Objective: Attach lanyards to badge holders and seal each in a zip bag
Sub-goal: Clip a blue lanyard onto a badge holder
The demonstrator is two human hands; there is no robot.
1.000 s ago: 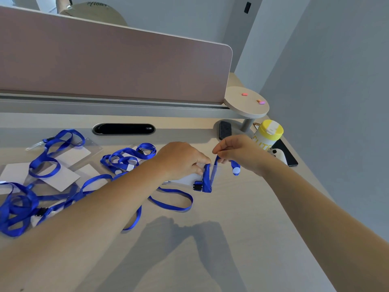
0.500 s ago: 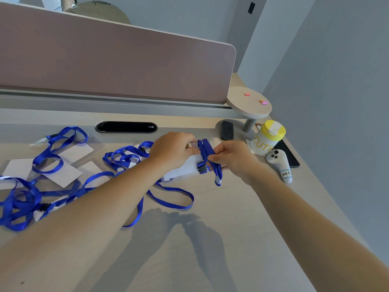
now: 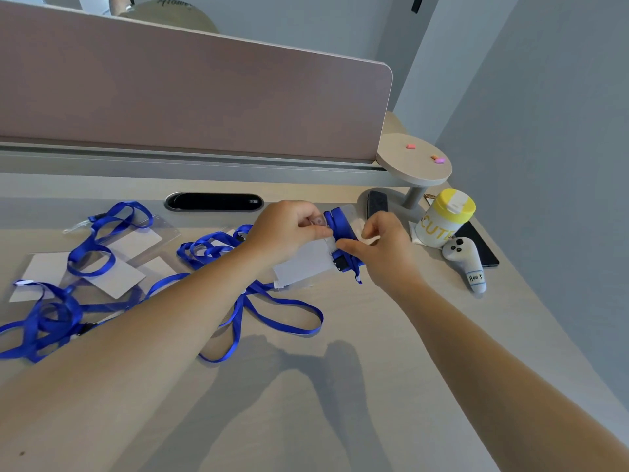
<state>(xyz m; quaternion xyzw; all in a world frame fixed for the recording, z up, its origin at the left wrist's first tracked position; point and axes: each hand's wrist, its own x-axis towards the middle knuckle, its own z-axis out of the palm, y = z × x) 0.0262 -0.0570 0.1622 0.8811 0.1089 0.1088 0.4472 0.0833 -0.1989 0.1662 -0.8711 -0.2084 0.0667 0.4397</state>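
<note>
Two bare arms reach forward over a pale wooden surface (image 3: 391, 352). The left hand (image 3: 286, 229) pinches the top edge of a clear badge holder (image 3: 303, 264) with a white card inside, held just above the surface near its far middle. The right hand (image 3: 384, 247) has its thumb and fingers curled on the blue lanyard (image 3: 340, 223) where the strap wraps the holder's right end; a black buckle (image 3: 339, 264) sits just below the thumb. The lanyard's free loops trail down and left across the surface, passing under the left forearm.

To the left lie more blue lanyards (image 3: 51, 315) tangled over several other clear holders and white cards (image 3: 112, 281), well apart from the hands. Behind the hands is a dark oval cable slot (image 3: 214, 202), and beyond it a mauve divider panel (image 3: 190, 97).

Just right of the right hand stand a white cup with a yellow lid (image 3: 446, 216), a grey handheld controller (image 3: 466, 264) with a label, and a dark phone (image 3: 483, 247) partly hidden behind them. A round raised shelf (image 3: 413, 165) above them carries small pink and orange pieces.
</note>
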